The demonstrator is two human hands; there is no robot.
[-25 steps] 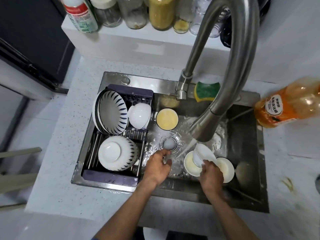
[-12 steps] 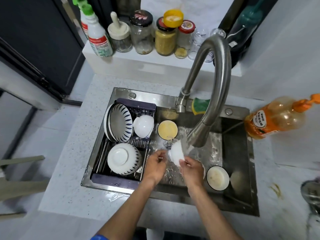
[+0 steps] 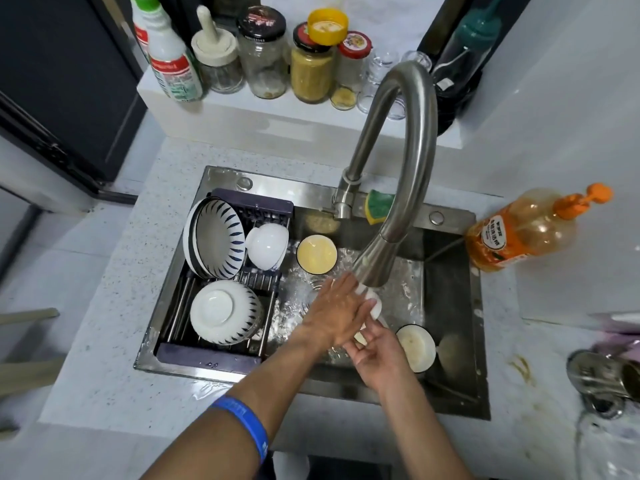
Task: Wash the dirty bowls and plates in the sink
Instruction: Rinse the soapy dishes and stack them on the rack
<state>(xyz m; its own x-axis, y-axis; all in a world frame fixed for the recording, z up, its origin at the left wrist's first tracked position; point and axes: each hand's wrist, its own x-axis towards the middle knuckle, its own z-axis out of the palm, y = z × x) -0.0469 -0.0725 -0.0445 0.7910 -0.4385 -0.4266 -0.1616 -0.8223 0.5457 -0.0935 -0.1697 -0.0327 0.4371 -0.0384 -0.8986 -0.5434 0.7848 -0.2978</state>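
Rinsing a small white bowl [image 3: 373,305] under the faucet spout [image 3: 372,268], the person kept it over the middle of the sink [image 3: 450,386]. The left hand [image 3: 337,313] lay flat across it, fingers straight; the right hand [image 3: 379,355] cupped it from below with curled fingers. At 12 o'clock from the hands sat a dark-rimmed bowl of yellowish liquid [image 3: 317,254]; at 4 o'clock, another soiled bowl [image 3: 417,348]. At 9 o'clock, the drying rack [image 3: 207,353] held striped bowls [image 3: 216,237] and an upturned white bowl [image 3: 267,245].
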